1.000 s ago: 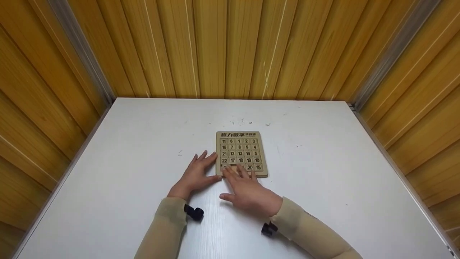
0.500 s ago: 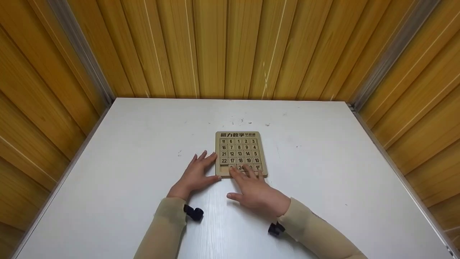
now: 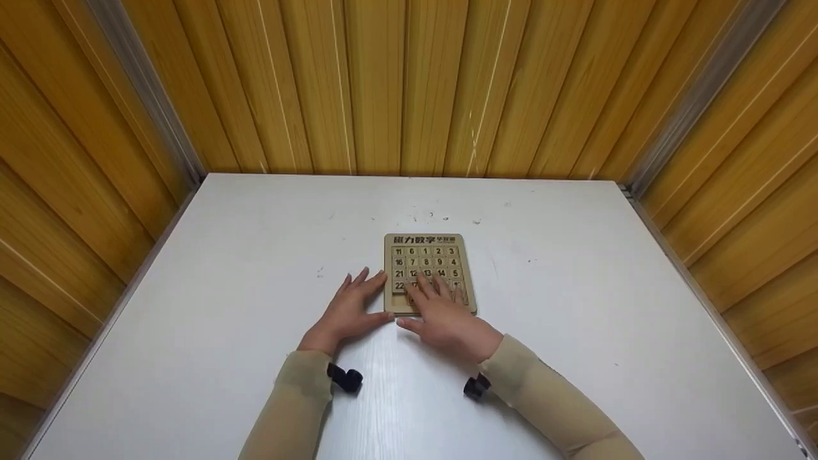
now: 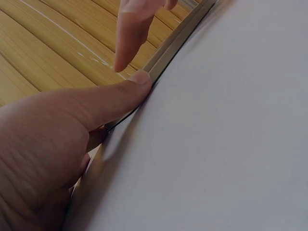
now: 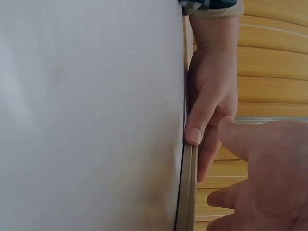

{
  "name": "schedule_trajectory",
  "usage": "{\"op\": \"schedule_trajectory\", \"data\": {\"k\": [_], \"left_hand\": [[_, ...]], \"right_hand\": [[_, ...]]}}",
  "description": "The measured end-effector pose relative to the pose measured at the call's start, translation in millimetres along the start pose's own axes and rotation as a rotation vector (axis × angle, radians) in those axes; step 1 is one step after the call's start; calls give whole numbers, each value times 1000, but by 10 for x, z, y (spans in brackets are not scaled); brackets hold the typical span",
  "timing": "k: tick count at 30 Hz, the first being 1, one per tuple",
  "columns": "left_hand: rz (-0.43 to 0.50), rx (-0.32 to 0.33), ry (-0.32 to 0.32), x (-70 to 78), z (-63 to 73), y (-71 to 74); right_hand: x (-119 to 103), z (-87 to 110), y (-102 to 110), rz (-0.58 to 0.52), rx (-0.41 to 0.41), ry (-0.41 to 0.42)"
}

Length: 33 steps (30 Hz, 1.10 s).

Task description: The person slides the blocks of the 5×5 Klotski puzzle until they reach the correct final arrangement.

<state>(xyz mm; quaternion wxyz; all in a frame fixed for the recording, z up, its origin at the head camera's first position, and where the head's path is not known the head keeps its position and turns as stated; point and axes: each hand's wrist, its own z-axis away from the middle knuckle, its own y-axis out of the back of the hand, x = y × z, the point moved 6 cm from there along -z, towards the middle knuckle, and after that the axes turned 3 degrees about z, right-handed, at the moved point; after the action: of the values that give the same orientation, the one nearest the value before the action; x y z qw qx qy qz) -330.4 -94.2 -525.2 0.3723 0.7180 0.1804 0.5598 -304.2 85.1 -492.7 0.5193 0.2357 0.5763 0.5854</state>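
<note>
A wooden number slide puzzle (image 3: 387, 255) lies flat on the white table, printed characters along its far rim. Spread at its left side, my left hand (image 3: 345, 313) touches the left rim with the index finger and the near-left corner with the thumb. The left wrist view shows that thumb (image 4: 120, 96) pressed against the board's side edge. My right hand (image 3: 447, 322) lies over the near rows, its extended fingertips on the number tiles (image 3: 426, 262). Those fingers hide several tiles. Left of them, below tile 22, an uncovered slot (image 3: 399, 301) shows at the near-left corner.
The white table (image 3: 562, 268) has scuff marks beyond the puzzle. Yellow wood-look panels (image 3: 370, 89) stand behind it and at both sides, with metal posts (image 3: 144, 89) at the corners. Small black devices (image 3: 346, 378) are strapped at both wrists.
My right hand slid right along the bottom row, and the slot shifted to the near-left corner. Then it moved farther up over the tiles. My left hand stayed in place.
</note>
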Motion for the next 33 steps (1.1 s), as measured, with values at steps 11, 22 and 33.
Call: {"op": "schedule_trajectory", "data": {"k": [11, 22, 33], "left_hand": [[-5, -14, 28, -30, -1, -4], [-3, 0, 5, 8, -2, 15], [-7, 3, 5, -7, -1, -5]], "right_hand": [[13, -45, -37, 39, -23, -4], [-33, 75, -65, 76, -33, 21], [-38, 6, 118, 14, 19, -1]]}}
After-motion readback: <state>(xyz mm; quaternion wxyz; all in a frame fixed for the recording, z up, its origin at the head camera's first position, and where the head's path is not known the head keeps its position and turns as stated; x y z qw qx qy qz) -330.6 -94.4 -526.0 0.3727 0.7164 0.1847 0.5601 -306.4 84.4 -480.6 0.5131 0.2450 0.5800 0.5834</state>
